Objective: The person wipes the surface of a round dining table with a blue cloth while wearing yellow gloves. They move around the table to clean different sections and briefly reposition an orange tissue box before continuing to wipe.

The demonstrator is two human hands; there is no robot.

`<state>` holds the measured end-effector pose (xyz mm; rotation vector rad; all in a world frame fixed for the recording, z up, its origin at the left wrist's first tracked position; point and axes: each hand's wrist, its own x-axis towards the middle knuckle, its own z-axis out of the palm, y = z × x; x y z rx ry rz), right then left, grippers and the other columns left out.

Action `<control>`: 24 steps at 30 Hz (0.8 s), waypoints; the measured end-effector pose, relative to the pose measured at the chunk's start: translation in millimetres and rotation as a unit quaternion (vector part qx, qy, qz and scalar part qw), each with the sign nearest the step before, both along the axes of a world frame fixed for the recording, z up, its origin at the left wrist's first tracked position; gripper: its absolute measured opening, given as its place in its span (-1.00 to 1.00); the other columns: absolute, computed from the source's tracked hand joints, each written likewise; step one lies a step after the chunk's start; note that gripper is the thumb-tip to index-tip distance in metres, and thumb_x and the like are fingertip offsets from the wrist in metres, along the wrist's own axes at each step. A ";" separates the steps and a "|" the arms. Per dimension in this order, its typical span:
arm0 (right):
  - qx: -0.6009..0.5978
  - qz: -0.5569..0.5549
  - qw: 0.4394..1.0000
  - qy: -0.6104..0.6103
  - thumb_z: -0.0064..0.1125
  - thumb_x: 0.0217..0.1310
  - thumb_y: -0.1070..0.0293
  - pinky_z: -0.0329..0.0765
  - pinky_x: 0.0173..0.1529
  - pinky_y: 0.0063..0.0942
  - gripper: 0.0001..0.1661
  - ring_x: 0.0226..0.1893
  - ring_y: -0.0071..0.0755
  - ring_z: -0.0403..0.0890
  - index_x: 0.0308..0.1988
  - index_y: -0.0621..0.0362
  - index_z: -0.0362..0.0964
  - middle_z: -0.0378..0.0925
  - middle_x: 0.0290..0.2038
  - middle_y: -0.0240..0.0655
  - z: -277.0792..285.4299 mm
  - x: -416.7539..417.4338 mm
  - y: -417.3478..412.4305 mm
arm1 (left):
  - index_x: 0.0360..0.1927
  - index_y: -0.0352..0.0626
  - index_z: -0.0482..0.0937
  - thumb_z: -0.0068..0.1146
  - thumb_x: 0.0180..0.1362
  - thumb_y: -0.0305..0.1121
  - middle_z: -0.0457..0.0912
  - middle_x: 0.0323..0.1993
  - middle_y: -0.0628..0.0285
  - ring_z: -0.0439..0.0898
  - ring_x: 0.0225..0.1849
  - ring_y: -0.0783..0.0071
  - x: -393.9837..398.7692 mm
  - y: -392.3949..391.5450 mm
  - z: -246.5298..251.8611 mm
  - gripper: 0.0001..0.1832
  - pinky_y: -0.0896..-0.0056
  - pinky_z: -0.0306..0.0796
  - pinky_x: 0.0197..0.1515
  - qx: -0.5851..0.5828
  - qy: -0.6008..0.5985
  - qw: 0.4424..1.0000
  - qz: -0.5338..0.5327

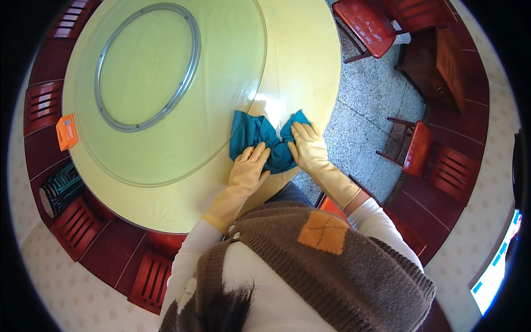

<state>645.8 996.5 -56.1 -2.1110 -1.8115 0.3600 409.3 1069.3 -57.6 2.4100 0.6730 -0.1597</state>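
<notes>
A bunched teal cloth [278,157] lies at the near right edge of a round table [303,50] with a pale yellow top. Part of the cloth overlaps the rim of the glass turntable [224,103]. My left hand [245,172], in a cream rubber glove, grips the cloth's near left side, fingers bent over it. On the right end of the cloth is my right hand [309,145], gloved alike, holding a raised fold beneath its fingers. A bright reflection shows on the tabletop just beyond the cloth.
Through the glass shows a metal ring [193,70]. An orange box-like holder [67,132] sits at the table's left edge. Red chairs [367,27] and a dark wooden cabinet [431,70] stand around, on speckled grey floor [359,116]. A lit screen [498,269] is at far right.
</notes>
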 end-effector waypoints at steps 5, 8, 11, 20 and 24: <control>-0.091 -0.016 0.995 0.025 0.28 0.23 0.28 0.40 0.26 -0.12 -0.49 0.05 0.05 0.53 0.06 0.45 0.53 0.57 0.06 -0.01 3.3 6.3 -0.9 | 0.38 -0.04 0.41 0.48 0.04 -0.22 0.35 0.45 0.25 0.36 0.33 0.16 0.2 0.6 0.7 -0.21 0.10 0.39 0.31 0.002 -0.009 1.000 0.003; 0.057 0.080 0.994 -0.054 0.29 0.24 0.21 0.40 0.29 -0.15 -0.46 0.09 0.07 0.53 0.04 0.47 0.55 0.57 0.07 0.00 5.0 9.1 -2.2 | 0.37 -0.06 0.42 0.48 0.04 -0.23 0.36 0.44 0.23 0.38 0.32 0.15 -0.3 -0.3 2.3 -0.21 0.11 0.40 0.29 0.004 -0.010 1.000 0.006; 0.033 -0.009 0.999 -0.038 0.33 0.21 0.14 0.38 0.34 -0.15 -0.38 0.12 0.07 0.53 0.06 0.48 0.55 0.56 0.09 0.02 6.1 11.6 -2.7 | 0.37 -0.09 0.43 0.47 0.05 -0.23 0.37 0.42 0.20 0.40 0.30 0.15 -0.3 -0.7 2.6 -0.22 0.11 0.42 0.28 0.001 -0.010 1.000 0.004; -0.018 0.022 0.999 -0.045 0.40 0.14 0.06 0.28 0.43 -0.06 -0.20 0.16 0.10 0.49 0.14 0.56 0.48 0.51 0.18 0.10 7.4 14.4 -2.2 | 0.31 -0.10 0.46 0.50 0.00 -0.24 0.39 0.38 0.22 0.41 0.25 0.17 3.4 3.1 4.5 -0.24 0.10 0.44 0.21 -0.004 -0.014 1.000 0.010; -0.055 0.039 0.997 -0.037 0.42 0.13 0.08 0.31 0.40 -0.06 -0.22 0.15 0.13 0.49 0.11 0.56 0.50 0.51 0.17 0.13 7.0 14.2 -1.3 | 0.31 -0.11 0.46 0.49 0.01 -0.24 0.39 0.39 0.23 0.41 0.25 0.17 4.8 4.6 5.8 -0.25 0.11 0.45 0.20 -0.010 -0.007 1.000 0.007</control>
